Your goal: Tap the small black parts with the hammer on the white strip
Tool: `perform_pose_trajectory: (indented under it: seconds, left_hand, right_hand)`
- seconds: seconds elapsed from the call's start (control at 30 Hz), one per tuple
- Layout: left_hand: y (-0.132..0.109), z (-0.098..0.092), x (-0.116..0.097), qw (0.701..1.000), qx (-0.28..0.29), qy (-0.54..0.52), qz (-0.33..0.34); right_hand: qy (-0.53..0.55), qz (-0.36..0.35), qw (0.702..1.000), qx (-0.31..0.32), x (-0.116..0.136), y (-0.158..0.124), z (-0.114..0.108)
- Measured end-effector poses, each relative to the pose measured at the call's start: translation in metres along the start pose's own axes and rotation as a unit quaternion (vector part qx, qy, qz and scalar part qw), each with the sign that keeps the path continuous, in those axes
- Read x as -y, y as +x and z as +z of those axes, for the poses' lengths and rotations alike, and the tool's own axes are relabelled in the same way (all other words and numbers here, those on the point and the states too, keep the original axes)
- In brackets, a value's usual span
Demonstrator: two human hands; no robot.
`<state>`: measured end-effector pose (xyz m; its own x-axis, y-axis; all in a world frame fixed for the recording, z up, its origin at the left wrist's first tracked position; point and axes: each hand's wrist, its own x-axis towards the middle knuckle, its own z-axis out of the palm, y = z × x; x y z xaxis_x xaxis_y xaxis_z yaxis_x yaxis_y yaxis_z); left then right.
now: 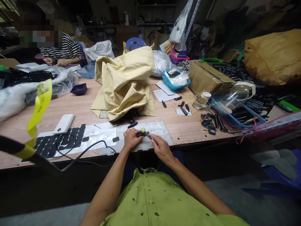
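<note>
The small black part [140, 134] seems not yet finished, because above the pale flat sheet [161, 127] the left hand [130, 138] pinches it, the right hand [162, 148] clasps a slim grey metal tool [149, 136] beside it, and black elongated pieces [164, 104] lie loose beyond.

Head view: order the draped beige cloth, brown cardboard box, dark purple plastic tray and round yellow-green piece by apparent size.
Draped beige cloth
Brown cardboard box
Dark purple plastic tray
Round yellow-green piece

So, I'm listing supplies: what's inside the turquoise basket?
The turquoise basket holds crumpled plastic and a black item on top; what lies beneath is covered.
</note>
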<state>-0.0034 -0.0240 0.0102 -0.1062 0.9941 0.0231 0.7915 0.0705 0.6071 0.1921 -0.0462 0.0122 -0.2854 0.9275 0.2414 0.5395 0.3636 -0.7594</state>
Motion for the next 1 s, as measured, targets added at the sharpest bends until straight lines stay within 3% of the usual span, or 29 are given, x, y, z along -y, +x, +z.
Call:
perform_pose_trajectory:
  seconds: [0.47, 1.0]
  left_hand:
    - [0.000, -0.003, -0.005, 1.000, 0.030, 0.000, -0.002]
    - [0.001, 0.000, 0.001, 1.000, 0.023, 0.003, -0.006]
  right_hand:
    - [-0.033, -0.048, 0.998, -0.014, 0.002, -0.011, 0.002]
    - [-0.063, -0.023, 0.997, -0.036, -0.015, -0.006, -0.004]
